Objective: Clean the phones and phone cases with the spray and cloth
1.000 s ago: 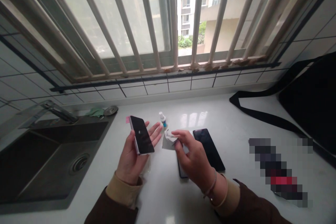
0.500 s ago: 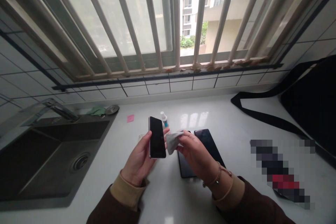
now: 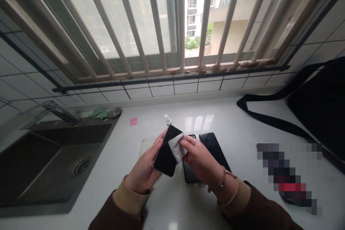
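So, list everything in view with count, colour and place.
Phone: 1, black, left hand
Wiping cloth: 1, light grey, against phone
Flat devices: 2, black, counter by right hand
Bottle: 1, white top, behind phone
Case-like item: 1, clear, beside left hand
Note: 1, pink, counter
Sink: 1, dark grey, left
Faucet: 1, silvery, sink
Rag: 1, green, sink's back edge
Strainer: 1, metallic, beside rag
Bag: 1, black, right
Pixelated item: count unclear, dark and red, right
Counter: 1, white, below window
Barred window: 1, beige bars, top
Left hand, right hand: 2, bare, brown sleeves, centre
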### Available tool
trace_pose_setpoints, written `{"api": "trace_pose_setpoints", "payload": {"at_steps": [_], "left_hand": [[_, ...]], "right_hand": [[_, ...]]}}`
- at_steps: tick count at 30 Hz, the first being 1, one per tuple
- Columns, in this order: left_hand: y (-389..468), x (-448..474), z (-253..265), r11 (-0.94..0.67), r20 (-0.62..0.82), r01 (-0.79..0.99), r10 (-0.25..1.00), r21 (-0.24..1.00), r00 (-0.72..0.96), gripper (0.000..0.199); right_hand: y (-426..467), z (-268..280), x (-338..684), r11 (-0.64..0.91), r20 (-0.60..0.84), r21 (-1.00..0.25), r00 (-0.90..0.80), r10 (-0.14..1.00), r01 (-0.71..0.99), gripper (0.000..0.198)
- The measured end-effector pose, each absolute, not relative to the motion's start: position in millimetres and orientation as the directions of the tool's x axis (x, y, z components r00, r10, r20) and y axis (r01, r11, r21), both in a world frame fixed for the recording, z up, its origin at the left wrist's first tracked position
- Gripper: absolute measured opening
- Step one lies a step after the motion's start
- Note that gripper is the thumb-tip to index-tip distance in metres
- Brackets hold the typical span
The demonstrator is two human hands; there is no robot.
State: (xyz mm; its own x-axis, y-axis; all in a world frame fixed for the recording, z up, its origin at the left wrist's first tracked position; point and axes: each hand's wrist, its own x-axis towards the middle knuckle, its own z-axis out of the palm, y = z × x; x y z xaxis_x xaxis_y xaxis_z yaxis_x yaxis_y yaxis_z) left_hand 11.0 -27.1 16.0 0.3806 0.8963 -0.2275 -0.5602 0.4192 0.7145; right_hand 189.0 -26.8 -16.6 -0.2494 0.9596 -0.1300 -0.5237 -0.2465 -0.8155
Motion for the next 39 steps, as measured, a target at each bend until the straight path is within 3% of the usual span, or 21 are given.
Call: {"api": "trace_pose_setpoints", "payload": {"at_steps": [5,8,10,12,14,17,19,21,27,34,37,39], "left_hand": [[-25,11,9,0.359,-0.265,-0.381,0.923,0.852,0.278,0.045],[-19,2,2,0.32,-0.291,-0.104,0.93,0.942,0.227,0.045],[-14,-7,0,0.156,-0.173,0.146,0.979,0.977,0.108,0.04],[-8,-18,1,-0.03,0.045,0.47,0.999,0.882,-0.02,0.035],[-4,-27,1,-0.093,0.209,0.745,0.976,0.661,-0.064,0.034],[-1,-37,-3,-0.014,0.237,0.95,0.969,0.31,-0.063,0.04],[-2,-38,-9,0.074,0.16,0.985,0.982,0.155,-0.099,0.048],[-3,-37,-13,0.103,0.093,0.99,0.989,0.098,-0.112,0.053],[-5,-32,-14,0.042,0.044,0.993,0.998,0.107,-0.046,0.05],[-7,-28,-8,0.094,0.037,0.984,0.994,0.151,-0.1,0.048],[-7,-30,-4,-0.152,0.199,0.947,0.975,0.284,0.097,0.056],[-9,-31,-1,-0.395,0.232,0.84,0.916,0.372,0.328,0.083]], "right_hand": [[-25,-22,193,-0.11,-0.065,-0.94,-0.147,0.987,-0.323,0.04],[-24,-23,197,-0.015,-0.009,-0.997,-0.081,0.997,-0.07,0.037],[-25,-22,199,0.033,0.027,-0.994,-0.067,0.997,0.1,0.033],[-25,-20,199,0.046,0.031,-0.979,-0.079,0.996,0.198,0.029],[-26,-19,198,0.03,0.005,-0.972,-0.106,0.994,0.235,0.027],[-26,-19,197,0.008,-0.028,-0.967,-0.136,0.99,0.256,0.027],[-25,-20,196,0.002,-0.039,-0.963,-0.146,0.988,0.27,0.026],[-25,-22,195,-0.005,-0.048,-0.96,-0.148,0.988,0.281,0.026],[-26,-25,195,-0.01,-0.057,-0.952,-0.147,0.988,0.305,0.025],[-24,-24,195,-0.026,-0.072,-0.954,-0.143,0.987,0.299,0.026],[-23,-26,195,-0.035,-0.074,-0.964,-0.14,0.987,0.264,0.025],[-23,-27,195,-0.038,-0.072,-0.97,-0.137,0.988,0.24,0.024]]}}
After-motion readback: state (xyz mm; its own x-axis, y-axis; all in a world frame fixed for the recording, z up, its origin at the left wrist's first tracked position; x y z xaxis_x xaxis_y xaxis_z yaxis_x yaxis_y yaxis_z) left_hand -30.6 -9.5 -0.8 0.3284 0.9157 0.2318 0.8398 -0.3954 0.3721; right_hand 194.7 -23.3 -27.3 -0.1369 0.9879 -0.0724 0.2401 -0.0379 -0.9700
